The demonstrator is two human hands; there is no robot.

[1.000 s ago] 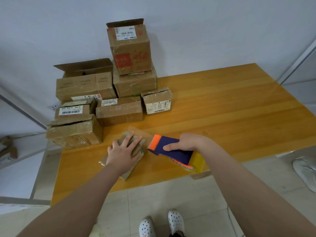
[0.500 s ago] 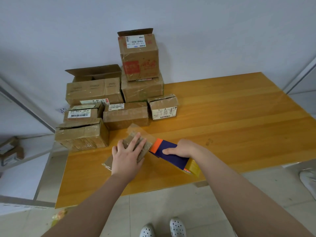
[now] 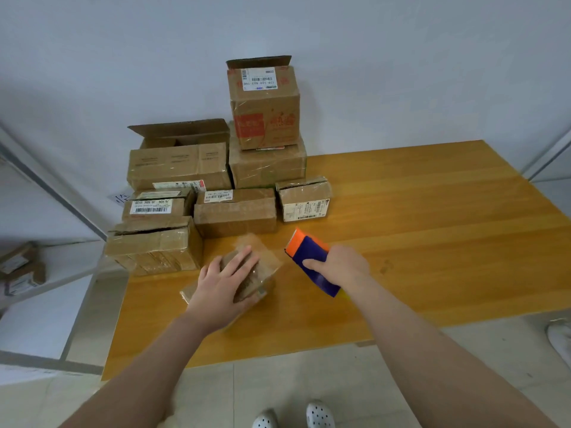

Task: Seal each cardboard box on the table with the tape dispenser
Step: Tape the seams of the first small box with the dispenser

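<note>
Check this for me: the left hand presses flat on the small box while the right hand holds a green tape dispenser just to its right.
Wrong on colour: the tape dispenser in the right hand is blue with an orange end, not green; the head view shows it. The left hand does press flat on the small box.

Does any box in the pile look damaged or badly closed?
Yes. The top box of the stack and the wide box at the back left each have a flap standing open. The front left box shows a dark gap under its top flap, and its tape is wrinkled.
</note>
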